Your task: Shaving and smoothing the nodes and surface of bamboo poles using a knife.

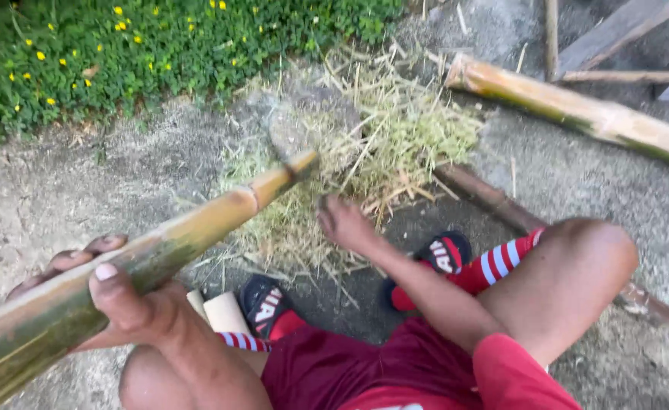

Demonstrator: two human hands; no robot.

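My left hand [126, 304] is wrapped around a long green-brown bamboo pole [198, 228] that slants from lower left up to its tip over a heap of shavings. My right hand [343, 222] hovers just right of the pole's tip with its fingers curled. A faint grey smear [285, 140] lies between that hand and the tip, too blurred to identify. I sit low in red shorts, with red-and-white striped socks and black slippers [444, 254].
A heap of pale bamboo shavings [380, 144] lies on the concrete ahead. A thick bamboo section [577, 110] and a darker stick [494, 199] lie at right. Planks lean at top right. Green plants with yellow flowers [84, 53] border the top left.
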